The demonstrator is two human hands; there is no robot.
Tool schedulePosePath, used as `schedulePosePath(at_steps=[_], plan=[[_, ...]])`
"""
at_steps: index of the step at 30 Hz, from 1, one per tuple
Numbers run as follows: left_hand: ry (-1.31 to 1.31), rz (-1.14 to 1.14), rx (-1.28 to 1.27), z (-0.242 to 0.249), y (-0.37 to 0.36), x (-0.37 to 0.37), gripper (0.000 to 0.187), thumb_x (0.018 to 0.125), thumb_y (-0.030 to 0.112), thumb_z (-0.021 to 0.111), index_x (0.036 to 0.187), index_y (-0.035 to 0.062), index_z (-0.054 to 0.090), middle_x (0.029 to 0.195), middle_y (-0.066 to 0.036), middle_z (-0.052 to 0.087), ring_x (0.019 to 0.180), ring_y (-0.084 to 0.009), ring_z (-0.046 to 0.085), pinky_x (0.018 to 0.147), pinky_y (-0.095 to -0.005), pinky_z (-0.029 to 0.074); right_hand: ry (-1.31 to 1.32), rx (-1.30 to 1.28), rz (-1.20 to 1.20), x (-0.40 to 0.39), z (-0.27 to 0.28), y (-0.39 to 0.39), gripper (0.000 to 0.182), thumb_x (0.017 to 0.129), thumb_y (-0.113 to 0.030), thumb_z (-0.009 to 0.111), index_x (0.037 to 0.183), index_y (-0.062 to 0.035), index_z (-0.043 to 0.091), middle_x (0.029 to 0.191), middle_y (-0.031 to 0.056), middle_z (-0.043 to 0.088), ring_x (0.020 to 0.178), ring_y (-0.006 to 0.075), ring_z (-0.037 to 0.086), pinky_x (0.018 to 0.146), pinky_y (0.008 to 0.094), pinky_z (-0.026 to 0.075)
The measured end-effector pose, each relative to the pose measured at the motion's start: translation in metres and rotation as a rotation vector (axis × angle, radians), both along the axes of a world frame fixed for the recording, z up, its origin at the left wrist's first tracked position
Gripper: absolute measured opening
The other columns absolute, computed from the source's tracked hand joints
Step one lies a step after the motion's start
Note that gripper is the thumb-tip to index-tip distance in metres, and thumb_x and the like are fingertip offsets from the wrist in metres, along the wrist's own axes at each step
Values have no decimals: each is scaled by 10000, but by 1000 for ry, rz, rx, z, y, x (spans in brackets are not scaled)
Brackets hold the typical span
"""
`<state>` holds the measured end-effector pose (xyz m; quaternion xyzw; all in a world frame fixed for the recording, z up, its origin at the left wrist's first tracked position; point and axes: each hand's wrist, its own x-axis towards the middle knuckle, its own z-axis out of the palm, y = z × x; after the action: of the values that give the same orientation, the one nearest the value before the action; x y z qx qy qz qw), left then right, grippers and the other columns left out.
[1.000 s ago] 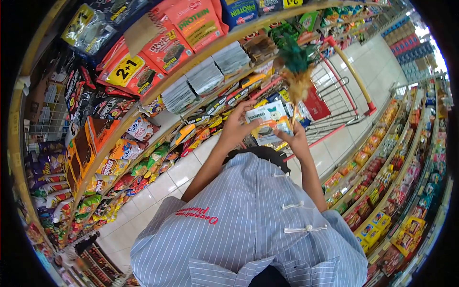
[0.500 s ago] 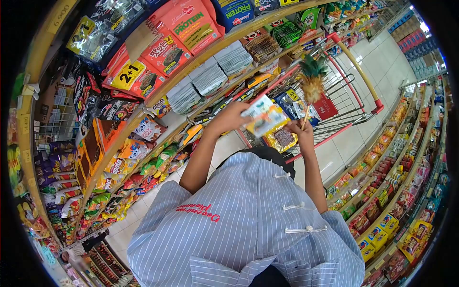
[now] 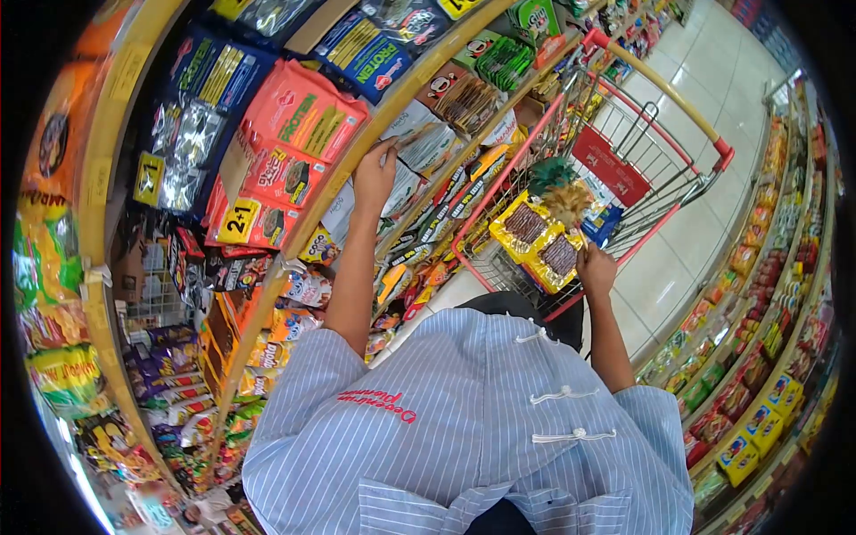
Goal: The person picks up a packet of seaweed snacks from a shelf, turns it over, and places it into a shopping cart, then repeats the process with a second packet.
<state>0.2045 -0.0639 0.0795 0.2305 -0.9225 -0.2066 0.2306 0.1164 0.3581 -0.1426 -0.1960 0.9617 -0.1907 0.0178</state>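
Note:
My left hand [image 3: 374, 176] reaches to the shelf on the left, its fingers closed at the edge of a white packet [image 3: 426, 143] in a row of similar packs. The exact grip is partly hidden. Over the shopping cart, my right hand [image 3: 596, 269] is closed around the thin handle of a feather duster [image 3: 568, 203]; most of the handle is hidden. The duster's green and tan feathers rest above yellow packs [image 3: 522, 225] with dark contents, which lie in the wire cart [image 3: 682, 192] beside a blue pack [image 3: 604, 225].
Pink protein packs [image 3: 294, 116] and blue packs [image 3: 214, 76] fill the upper left shelf. A wooden shelf edge [image 3: 325, 192] runs beside my left arm. Shelves of small packaged goods [image 3: 758, 357] stand to the right, across a tiled aisle [image 3: 718, 76].
My left hand has gone from above the cart, where it held a white and orange packet, up to the shelf packs. The feather duster and my right hand have moved lower over the cart.

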Motion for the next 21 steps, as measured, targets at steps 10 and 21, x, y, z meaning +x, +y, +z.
schedulePosePath(at_steps=[10, 21], plan=[[-98, 251, -54, -14, -17, -16, 517, 906, 427, 577, 1148, -25, 645, 1193, -240, 614, 1155, -375, 558, 1006, -389, 397, 50, -50, 21, 1, 6, 3, 198, 822, -229, 638, 762, -55, 564, 720, 139, 639, 641, 334, 615, 649, 447, 481], [-333, 246, 11, -15, -31, -9, 601, 878, 466, 586, 1234, -17, 591, 1223, -258, 593, 1182, -376, 543, 1023, -384, 389, 58, -48, 16, 1, 7, 3, 204, 814, -233, 650, 748, -61, 562, 699, 134, 634, 654, 313, 620, 639, 429, 477]])
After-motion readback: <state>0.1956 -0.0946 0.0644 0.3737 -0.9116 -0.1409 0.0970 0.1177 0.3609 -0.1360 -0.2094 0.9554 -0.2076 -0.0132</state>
